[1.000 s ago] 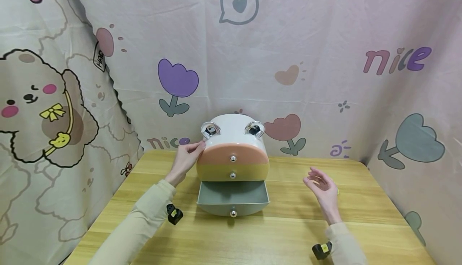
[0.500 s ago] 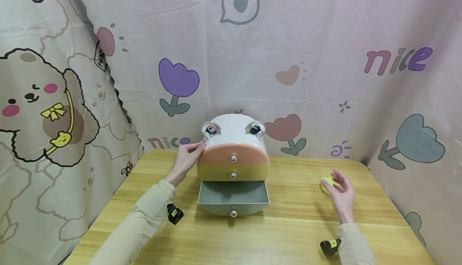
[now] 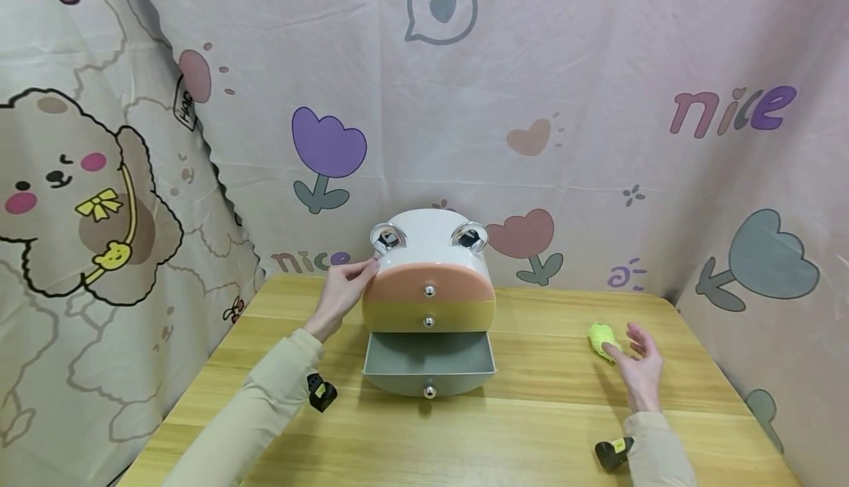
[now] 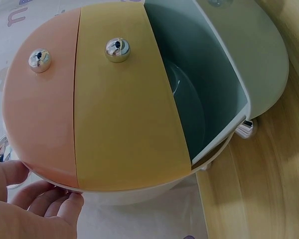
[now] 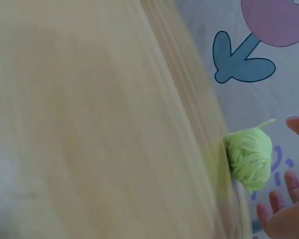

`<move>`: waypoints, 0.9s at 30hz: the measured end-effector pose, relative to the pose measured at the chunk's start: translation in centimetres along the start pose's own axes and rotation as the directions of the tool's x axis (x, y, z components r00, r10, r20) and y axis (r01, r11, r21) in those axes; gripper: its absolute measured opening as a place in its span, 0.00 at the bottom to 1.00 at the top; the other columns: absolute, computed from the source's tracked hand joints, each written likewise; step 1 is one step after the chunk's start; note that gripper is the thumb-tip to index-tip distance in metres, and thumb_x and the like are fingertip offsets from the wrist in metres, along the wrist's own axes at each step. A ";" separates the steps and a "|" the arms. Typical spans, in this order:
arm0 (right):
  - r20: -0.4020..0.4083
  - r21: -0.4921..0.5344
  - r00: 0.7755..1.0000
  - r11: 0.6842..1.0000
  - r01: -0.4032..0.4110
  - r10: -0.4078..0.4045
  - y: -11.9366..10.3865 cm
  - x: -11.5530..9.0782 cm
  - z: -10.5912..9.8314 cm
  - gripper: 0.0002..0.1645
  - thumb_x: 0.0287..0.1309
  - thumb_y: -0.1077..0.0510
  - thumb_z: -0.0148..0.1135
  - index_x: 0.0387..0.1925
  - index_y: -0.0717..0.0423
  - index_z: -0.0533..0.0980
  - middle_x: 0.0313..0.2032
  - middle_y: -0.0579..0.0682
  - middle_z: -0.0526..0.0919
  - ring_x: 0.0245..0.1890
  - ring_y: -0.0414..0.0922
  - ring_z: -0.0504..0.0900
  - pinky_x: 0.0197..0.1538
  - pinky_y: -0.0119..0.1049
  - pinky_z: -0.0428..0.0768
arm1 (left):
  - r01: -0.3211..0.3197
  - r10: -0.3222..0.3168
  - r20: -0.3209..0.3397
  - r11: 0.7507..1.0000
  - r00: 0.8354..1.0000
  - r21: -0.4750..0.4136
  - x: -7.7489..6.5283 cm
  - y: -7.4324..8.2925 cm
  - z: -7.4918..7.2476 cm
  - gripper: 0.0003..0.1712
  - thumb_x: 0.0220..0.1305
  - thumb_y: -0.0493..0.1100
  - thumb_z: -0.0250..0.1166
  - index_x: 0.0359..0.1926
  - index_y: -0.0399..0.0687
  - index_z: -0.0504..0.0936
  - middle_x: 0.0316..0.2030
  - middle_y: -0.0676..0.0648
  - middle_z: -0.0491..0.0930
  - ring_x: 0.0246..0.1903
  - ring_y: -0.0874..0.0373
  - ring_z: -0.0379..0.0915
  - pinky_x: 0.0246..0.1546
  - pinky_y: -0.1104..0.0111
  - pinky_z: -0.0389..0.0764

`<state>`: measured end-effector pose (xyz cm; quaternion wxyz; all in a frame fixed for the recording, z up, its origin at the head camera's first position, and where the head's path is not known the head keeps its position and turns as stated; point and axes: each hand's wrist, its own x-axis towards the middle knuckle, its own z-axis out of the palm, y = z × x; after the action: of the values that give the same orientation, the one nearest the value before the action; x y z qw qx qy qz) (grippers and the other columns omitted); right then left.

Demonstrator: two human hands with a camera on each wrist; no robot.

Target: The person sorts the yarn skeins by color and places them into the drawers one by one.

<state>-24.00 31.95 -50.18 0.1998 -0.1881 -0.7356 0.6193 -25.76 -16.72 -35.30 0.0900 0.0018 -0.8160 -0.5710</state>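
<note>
A frog-shaped drawer cabinet (image 3: 431, 240) stands mid-table, its white top bearing two silver eyes. The orange drawer (image 3: 414, 281) and yellow drawer (image 3: 398, 317) are closed; the grey-green bottom drawer (image 3: 391, 384) is pulled out, with nothing seen inside. My left hand (image 3: 341, 292) touches the cabinet's upper left side with thumb and bent fingers, some fingertips hidden by the edge in the left wrist view. A yellow-green ball of yarn (image 3: 602, 341) lies on the table at right. Beside it my right hand (image 3: 642, 373) has its fingers spread, holding nothing; the right wrist view shows a gap between them.
The wooden table (image 3: 530, 428) carries the cabinet and the yarn. A patterned cloth (image 3: 584, 67) hangs behind and along both sides. Small black devices sit at the left wrist (image 3: 321, 393) and right wrist (image 3: 613, 454).
My right hand has moved right and a little nearer, away from the yarn, which was hidden behind it and now shows on the table. The left hand and the drawers stay as they were.
</note>
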 end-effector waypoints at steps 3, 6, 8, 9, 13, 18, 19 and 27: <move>0.027 -0.028 0.999 0.999 -0.038 0.039 0.2 0.1 0.0 0.40 0.56 0.66 0.71 0.69 0.49 0.67 0.47 0.23 0.67 0.52 0.33 0.65 0.53 0.24 0.65 | 0.013 -0.013 0.015 1.000 1.000 -0.019 0.0 0.0 -0.1 0.24 0.73 0.46 0.60 0.63 0.38 0.77 0.64 0.38 0.76 0.67 0.43 0.72 0.67 0.53 0.75; 0.035 -0.053 0.998 0.997 -0.053 0.055 0.3 0.2 0.1 0.42 0.55 0.67 0.70 0.70 0.54 0.65 0.49 0.27 0.67 0.52 0.33 0.65 0.53 0.23 0.65 | 0.021 -0.021 0.019 1.000 1.000 -0.020 0.0 0.1 0.0 0.23 0.74 0.46 0.60 0.64 0.38 0.76 0.65 0.38 0.76 0.67 0.43 0.72 0.68 0.52 0.73; 0.035 -0.072 0.998 0.996 -0.052 0.054 0.4 0.3 0.1 0.44 0.54 0.68 0.69 0.72 0.59 0.63 0.52 0.31 0.68 0.51 0.33 0.66 0.54 0.24 0.65 | 0.018 -0.018 0.019 1.000 1.000 -0.018 -0.1 0.1 0.0 0.23 0.74 0.46 0.60 0.64 0.38 0.76 0.65 0.38 0.76 0.67 0.43 0.72 0.68 0.52 0.73; 0.033 -0.076 0.998 0.996 -0.051 0.054 0.4 0.3 0.2 0.44 0.54 0.69 0.69 0.72 0.60 0.63 0.53 0.34 0.69 0.50 0.33 0.66 0.54 0.24 0.65 | 0.017 -0.017 0.018 1.000 1.000 -0.015 -0.1 0.2 -0.1 0.23 0.74 0.46 0.60 0.64 0.38 0.76 0.64 0.38 0.76 0.67 0.43 0.72 0.68 0.53 0.73; 0.040 -0.107 0.997 0.993 -0.054 0.058 0.5 0.5 0.2 0.44 0.55 0.69 0.67 0.72 0.62 0.61 0.61 0.49 0.69 0.51 0.35 0.66 0.53 0.25 0.66 | 0.011 -0.011 0.013 1.000 1.000 -0.015 -0.1 0.2 0.0 0.23 0.74 0.46 0.60 0.63 0.37 0.77 0.64 0.38 0.76 0.66 0.44 0.73 0.68 0.54 0.74; 0.076 -0.154 0.993 0.985 -0.073 0.086 0.7 0.8 0.2 0.45 0.56 0.68 0.66 0.74 0.61 0.60 0.70 0.60 0.64 0.53 0.38 0.66 0.49 0.22 0.68 | 0.007 -0.007 0.012 1.000 1.000 -0.017 -0.1 0.2 0.0 0.23 0.74 0.46 0.60 0.63 0.37 0.77 0.63 0.38 0.77 0.66 0.43 0.73 0.67 0.54 0.75; 0.082 -0.162 0.992 0.984 -0.077 0.092 0.8 0.9 0.2 0.44 0.57 0.68 0.66 0.74 0.61 0.60 0.71 0.60 0.64 0.53 0.39 0.66 0.48 0.21 0.68 | 0.008 -0.008 0.013 1.000 1.000 -0.017 -0.1 0.2 0.0 0.23 0.74 0.46 0.60 0.63 0.37 0.77 0.63 0.38 0.77 0.66 0.43 0.73 0.67 0.54 0.75; 0.102 -0.183 0.991 0.981 -0.067 0.087 0.9 1.3 0.4 0.43 0.57 0.69 0.64 0.73 0.64 0.60 0.69 0.63 0.65 0.56 0.47 0.67 0.45 0.19 0.67 | 0.028 -0.027 0.017 1.000 0.999 -0.015 0.1 0.1 0.0 0.24 0.73 0.46 0.60 0.63 0.38 0.77 0.64 0.39 0.77 0.65 0.45 0.74 0.66 0.54 0.76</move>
<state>-25.28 32.48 -51.01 0.1174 -0.1994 -0.7903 0.5673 -25.81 -16.70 -35.21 0.0754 0.0075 -0.8121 -0.5785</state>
